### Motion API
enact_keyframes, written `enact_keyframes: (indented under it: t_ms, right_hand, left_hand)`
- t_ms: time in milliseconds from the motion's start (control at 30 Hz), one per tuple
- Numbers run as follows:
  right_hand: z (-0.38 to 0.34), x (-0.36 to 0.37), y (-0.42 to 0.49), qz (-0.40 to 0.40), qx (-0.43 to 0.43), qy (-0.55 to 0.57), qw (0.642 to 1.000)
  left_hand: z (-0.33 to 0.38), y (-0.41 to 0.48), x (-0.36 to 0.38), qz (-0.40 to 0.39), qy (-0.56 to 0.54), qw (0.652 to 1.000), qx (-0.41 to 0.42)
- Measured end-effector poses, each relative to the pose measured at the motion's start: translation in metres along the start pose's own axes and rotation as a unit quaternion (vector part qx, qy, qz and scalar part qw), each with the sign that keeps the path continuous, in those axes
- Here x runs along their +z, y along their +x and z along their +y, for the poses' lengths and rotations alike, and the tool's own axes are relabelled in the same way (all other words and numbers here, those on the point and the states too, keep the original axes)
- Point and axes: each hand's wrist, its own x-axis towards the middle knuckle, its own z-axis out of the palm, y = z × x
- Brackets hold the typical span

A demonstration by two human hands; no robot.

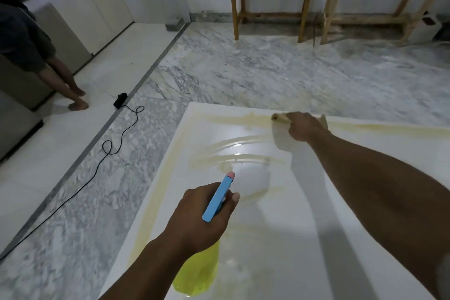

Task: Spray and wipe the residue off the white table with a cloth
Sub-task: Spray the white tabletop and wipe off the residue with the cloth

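glossy white counter (292,238): both grips loaded, wipe at the far edge.
left grip (202,217) is closed round a spray bottle with blue trigger head, pink nozzle and yellow-green body (216,200), at 7 o'clock over the counter, nozzle toward 12. right grip (304,126) is at 1 o'clock, fingers curled onto a bunched tan cloth (280,117), pressing it on the far edge. yellowish residue streaks (231,156) cross the centre, the 12 o'clock edge and the 9 o'clock side. black power adapter with cable (120,100) lies on the floor at 10 o'clock.
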Motion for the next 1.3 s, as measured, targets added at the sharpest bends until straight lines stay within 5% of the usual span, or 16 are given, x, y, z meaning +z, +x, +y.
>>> enact_keyframes:
  t_ms: [200,600,900,1067,1133,1233,1300]
  right_hand:
    - [0.004,0.112,-0.031,0.099,-0.036,-0.042,0.994]
    - [-0.023,0.193,-0.233,0.124,-0.044,-0.047,0.990]
    - [-0.074,0.264,-0.445,0.074,0.006,-0.055,0.996]
    - [-0.088,0.239,-0.476,-0.010,0.020,-0.045,0.999]
    - [-0.085,0.202,-0.466,-0.013,0.061,0.070,0.996]
    - [-0.087,0.141,-0.438,-0.048,0.154,0.450,0.878]
    - [-0.084,0.113,-0.416,-0.084,0.201,0.547,0.808]
  left_hand:
    - [-0.021,0.014,0.008,-0.007,0.016,0.999,-0.049]
    - [-0.013,-0.051,-0.004,-0.031,0.053,0.998,-0.008]
    - [-0.045,-0.216,-0.033,-0.045,0.028,0.998,0.014]
    - [-0.064,-0.266,-0.058,-0.036,0.036,0.999,0.000]
    - [-0.066,-0.271,-0.069,-0.033,0.034,0.999,0.015]
    - [-0.063,-0.262,-0.079,-0.028,0.015,0.999,0.028]
    - [-0.062,-0.249,-0.081,-0.026,0.007,0.999,0.032]
